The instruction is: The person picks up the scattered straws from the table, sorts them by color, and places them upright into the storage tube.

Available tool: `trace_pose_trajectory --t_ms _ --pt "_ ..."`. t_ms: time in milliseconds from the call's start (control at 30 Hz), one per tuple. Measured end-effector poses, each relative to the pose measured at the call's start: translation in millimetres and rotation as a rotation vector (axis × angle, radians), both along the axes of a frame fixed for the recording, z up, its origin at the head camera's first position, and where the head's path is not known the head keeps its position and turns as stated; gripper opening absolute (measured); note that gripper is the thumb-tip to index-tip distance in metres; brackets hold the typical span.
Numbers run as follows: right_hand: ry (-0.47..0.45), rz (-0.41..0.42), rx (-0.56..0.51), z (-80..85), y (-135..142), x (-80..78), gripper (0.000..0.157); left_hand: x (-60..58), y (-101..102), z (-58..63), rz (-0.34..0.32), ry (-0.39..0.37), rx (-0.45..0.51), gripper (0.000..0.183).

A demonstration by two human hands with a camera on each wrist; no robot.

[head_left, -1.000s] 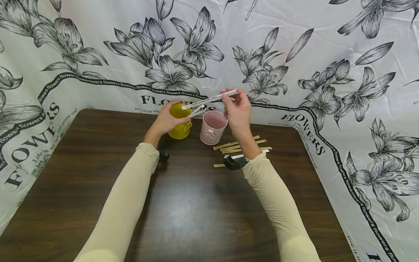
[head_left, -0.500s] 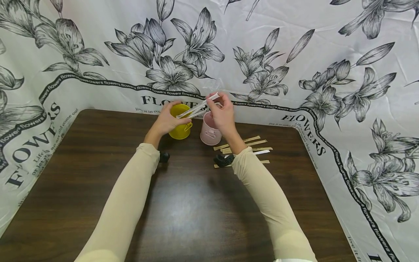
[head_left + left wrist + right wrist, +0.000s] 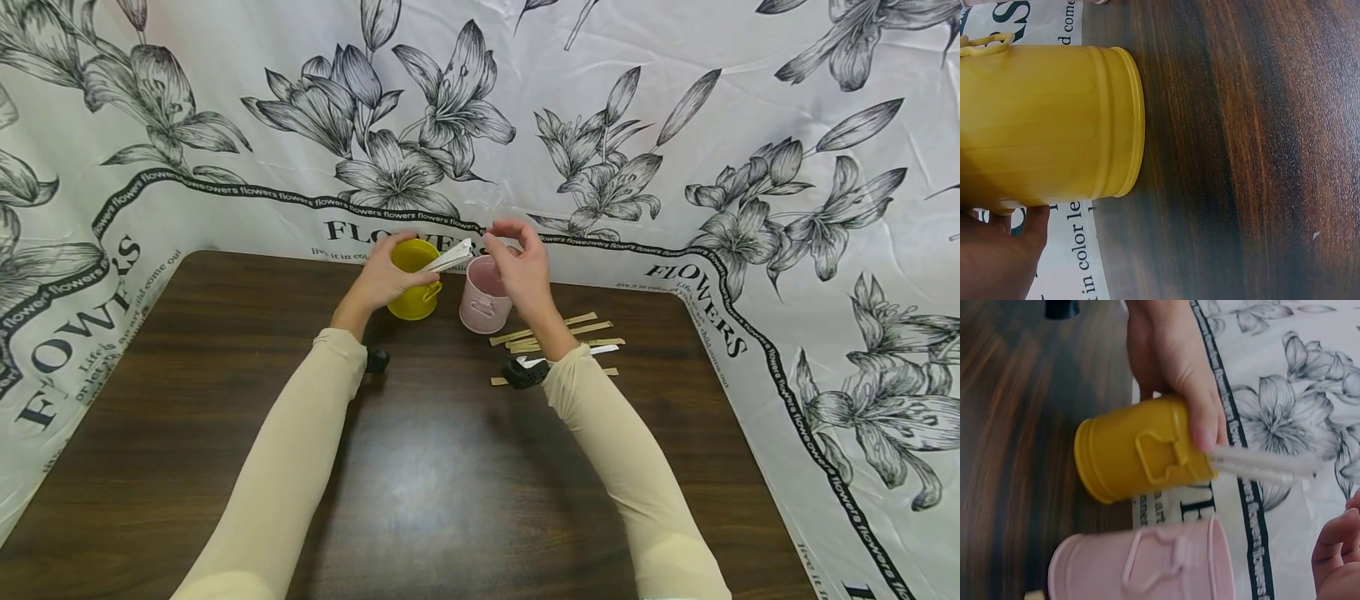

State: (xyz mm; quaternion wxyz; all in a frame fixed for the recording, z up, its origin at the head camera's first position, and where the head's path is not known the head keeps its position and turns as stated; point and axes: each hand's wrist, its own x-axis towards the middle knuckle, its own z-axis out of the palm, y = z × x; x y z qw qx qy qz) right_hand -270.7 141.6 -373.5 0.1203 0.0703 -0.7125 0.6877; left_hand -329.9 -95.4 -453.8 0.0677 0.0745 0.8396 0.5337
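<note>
My left hand (image 3: 378, 282) grips a small yellow bucket (image 3: 412, 307) by its upper part at the back of the table, thumb over the rim. White paper stick packets (image 3: 452, 257) lean out of that bucket to the right; how many is hard to tell. In the right wrist view, the left thumb lies beside the packets (image 3: 1263, 464) at the rim. My right hand (image 3: 522, 271) hovers over a pink bucket (image 3: 480, 310) with bent fingers and nothing seen between them. The left wrist view shows the yellow bucket's side (image 3: 1041, 125) and base.
Several brown paper sticks (image 3: 581, 328) and a white stick (image 3: 604, 349) lie right of the pink bucket, partly under the right forearm. A flower-printed white cloth (image 3: 615, 150) hangs behind the dark wooden table (image 3: 420, 483).
My right hand has moved a white stick packet left to the yellow bucket and let go of it, then drawn back slightly right. The left hand stays on the bucket.
</note>
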Motion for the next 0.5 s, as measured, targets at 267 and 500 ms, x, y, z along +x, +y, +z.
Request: trace_pose_trajectory --t_ms 267,500 --pt "-0.059 0.02 0.126 -13.2 41.7 23.3 0.033 3.1 -1.6 1.9 0.004 0.007 -0.011 0.096" --pt "-0.168 -0.027 0.201 -51.9 93.3 49.8 0.034 2.0 0.6 3.0 -0.004 -0.003 -0.021 0.096"
